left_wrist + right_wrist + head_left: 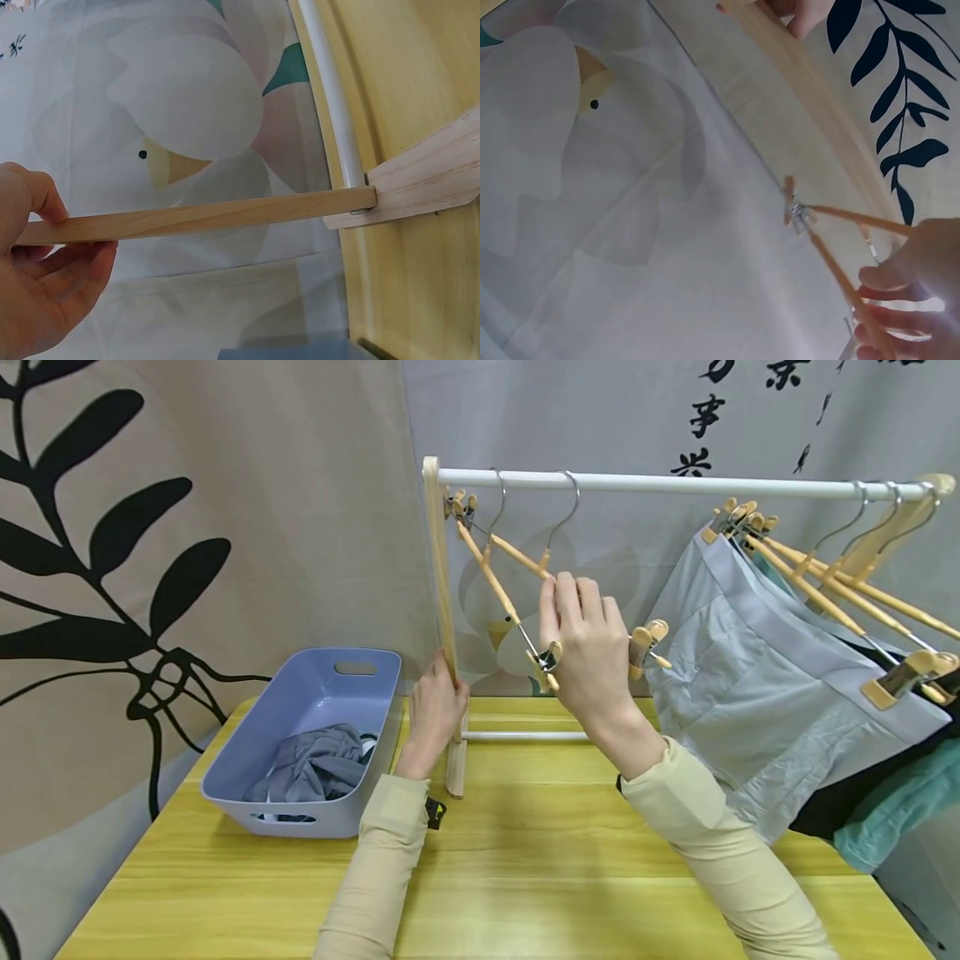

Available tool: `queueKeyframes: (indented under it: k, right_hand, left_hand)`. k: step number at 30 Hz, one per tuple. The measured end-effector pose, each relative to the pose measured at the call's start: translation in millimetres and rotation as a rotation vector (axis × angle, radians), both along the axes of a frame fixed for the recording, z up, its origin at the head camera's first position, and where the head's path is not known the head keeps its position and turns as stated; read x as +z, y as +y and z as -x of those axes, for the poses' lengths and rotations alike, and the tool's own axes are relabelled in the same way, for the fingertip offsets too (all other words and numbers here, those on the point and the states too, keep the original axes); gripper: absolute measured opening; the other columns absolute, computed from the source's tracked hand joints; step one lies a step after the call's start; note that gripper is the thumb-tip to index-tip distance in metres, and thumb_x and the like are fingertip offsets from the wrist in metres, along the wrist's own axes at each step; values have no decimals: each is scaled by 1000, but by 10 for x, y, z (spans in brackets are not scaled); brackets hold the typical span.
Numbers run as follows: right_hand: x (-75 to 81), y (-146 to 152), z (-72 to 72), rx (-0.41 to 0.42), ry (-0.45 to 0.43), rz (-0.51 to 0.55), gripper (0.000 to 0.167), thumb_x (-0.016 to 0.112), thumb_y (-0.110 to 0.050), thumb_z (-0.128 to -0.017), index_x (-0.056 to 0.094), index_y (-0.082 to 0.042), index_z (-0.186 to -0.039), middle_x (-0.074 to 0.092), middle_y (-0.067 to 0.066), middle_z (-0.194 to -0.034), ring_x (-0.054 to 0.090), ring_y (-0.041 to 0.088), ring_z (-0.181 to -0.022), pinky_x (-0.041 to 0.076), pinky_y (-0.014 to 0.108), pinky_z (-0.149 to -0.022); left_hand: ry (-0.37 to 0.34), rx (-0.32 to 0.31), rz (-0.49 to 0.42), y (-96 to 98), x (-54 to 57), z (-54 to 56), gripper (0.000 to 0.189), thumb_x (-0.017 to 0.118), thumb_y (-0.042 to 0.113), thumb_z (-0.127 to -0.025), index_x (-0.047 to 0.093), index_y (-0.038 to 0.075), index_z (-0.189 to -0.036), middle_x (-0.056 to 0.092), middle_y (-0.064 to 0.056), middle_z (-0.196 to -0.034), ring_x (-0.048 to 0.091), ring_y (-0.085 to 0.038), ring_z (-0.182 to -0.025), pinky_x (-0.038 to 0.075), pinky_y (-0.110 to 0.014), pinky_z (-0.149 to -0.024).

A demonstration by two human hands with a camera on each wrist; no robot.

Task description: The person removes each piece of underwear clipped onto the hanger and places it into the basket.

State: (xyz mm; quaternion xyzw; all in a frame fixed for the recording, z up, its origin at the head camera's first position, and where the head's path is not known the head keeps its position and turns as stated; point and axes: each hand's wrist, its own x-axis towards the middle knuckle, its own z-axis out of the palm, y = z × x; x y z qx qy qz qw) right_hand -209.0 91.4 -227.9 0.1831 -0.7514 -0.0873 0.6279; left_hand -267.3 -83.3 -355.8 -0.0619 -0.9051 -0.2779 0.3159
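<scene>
My left hand (pixel 433 710) grips the wooden side post (pixel 202 216) of a garment rack, thumb on one side and fingers on the other. My right hand (pixel 588 643) holds the bar of a wooden clip hanger (pixel 517 557) that hangs by its metal hook from the white rail (pixel 645 482). One of its clips (pixel 647 647) sticks out past the hand. Just left of it hangs another bare clip hanger (pixel 491 578), its near clip (pixel 546 662) close beside the hand. In the right wrist view, the fingers (pixel 889 319) curl round a hanger bar.
Light grey shorts (pixel 780 668) hang clipped at the rail's right end, with black and teal garments (pixel 900 810) behind. A blue basin (pixel 300 693) holding crumpled grey cloth (pixel 318 764) stands left of the rack on the wooden table (pixel 525 868). Printed curtains hang behind.
</scene>
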Motion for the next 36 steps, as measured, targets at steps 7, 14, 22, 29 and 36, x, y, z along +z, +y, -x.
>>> queueKeyframes:
  k: [7,14,22,29,36]
  right_hand:
    - [-70,-97,-54,-105,-48,-92,27,42,-4,-97,67,2,-106,62,17,-107,56,29,-92,45,34,-67]
    - [-162,-130,-146,-127,-150,-135,28,42,-5,-94,66,0,-108,57,20,-128,54,30,-118,43,38,-98]
    - [-379,-86,-157,101,-188,-216,19,55,-3,-85,72,1,-93,61,21,-124,53,31,-124,42,40,-105]
    - [-584,53,-46,131,-151,-171,20,54,-8,-87,73,-3,-85,68,18,-98,62,30,-93,52,37,-76]
    - [-683,321,58,124,-215,-73,24,56,4,-75,69,-3,-95,67,17,-98,63,32,-83,53,37,-57]
  left_hand:
    - [5,4,5,-6,-10,1,52,61,5,-81,46,-11,-129,67,-26,-101,67,-42,-74,56,-45,-60]
    - [28,0,13,-10,-16,-1,52,60,4,-81,46,-13,-128,67,-27,-99,67,-41,-71,55,-44,-57]
    - [27,-3,12,-15,-16,0,49,60,5,-81,47,-13,-126,67,-26,-96,67,-41,-71,55,-44,-57]
    - [14,-5,12,-13,-16,-3,51,59,5,-82,46,-14,-128,67,-25,-99,67,-41,-71,55,-44,-56]
    - [13,3,6,-12,-11,-4,51,61,5,-81,47,-13,-127,67,-25,-99,67,-41,-72,55,-45,-58]
